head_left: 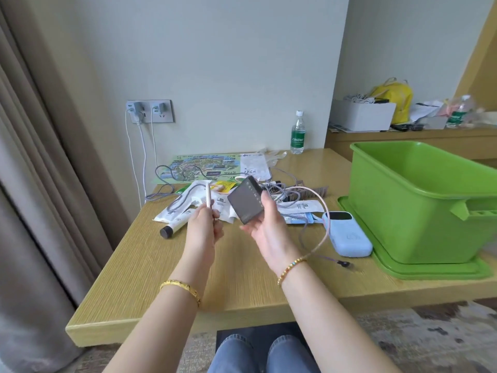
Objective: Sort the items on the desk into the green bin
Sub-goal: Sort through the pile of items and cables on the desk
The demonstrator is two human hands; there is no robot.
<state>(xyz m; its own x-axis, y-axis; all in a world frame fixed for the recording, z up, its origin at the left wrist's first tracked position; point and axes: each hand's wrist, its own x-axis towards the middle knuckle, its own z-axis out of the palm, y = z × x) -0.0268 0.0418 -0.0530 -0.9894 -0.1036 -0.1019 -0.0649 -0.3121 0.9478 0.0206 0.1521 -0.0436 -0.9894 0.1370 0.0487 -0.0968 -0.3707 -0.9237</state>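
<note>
I have two things up above the desk (150, 267): one slim white pen (208, 196) gripped in my left hand (205, 224), one flat grey box (246, 200) pinched by my right hand (265, 227). One green bin (419, 200) stands on its lid at the right, beside one pale blue power bank (347, 232). Pale wood desk, plain wall, curtain left.
</note>
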